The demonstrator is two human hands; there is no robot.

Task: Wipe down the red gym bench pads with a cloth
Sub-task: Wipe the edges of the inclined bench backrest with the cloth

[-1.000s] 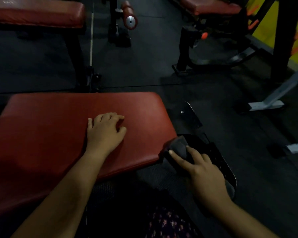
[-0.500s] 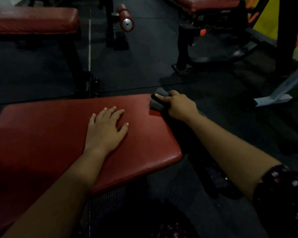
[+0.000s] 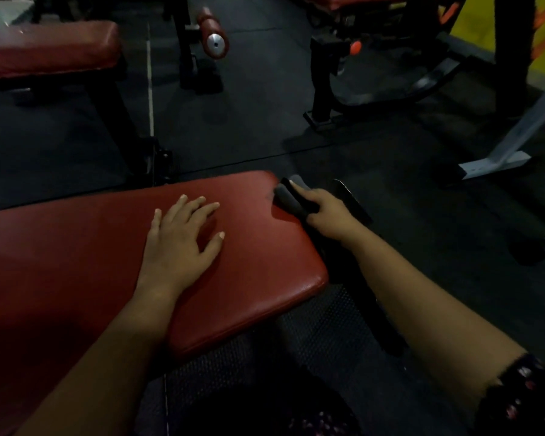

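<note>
The nearest red bench pad fills the lower left and centre of the frame. Its cover is smooth red vinyl with rounded corners and a faint sheen along the near right edge. The far right corner of the pad carries a slightly darker patch just beside the cloth.

The cloth is dark grey and bunched into thick folds. It lies at the far right corner of this pad, touching the pad's edge, slightly right of frame centre.

The right hand grips the cloth. Its fingers are curled round the folds, and one finger lies extended along the top of the cloth. The right forearm runs from the lower right of the frame, where a dark floral sleeve shows.

The left hand rests palm down on the pad's top surface, at frame centre. Its fingers are straight and spread, and it holds nothing. It is apart from the cloth.

A black metal plate stands just beyond the right hand. The floor is dark rubber matting.

A second red bench pad sits at the upper left of the frame. A red roller pad with a metal end cap is at the upper centre. A white frame foot lies at the right, and a yellow wall shows at the upper right.
</note>
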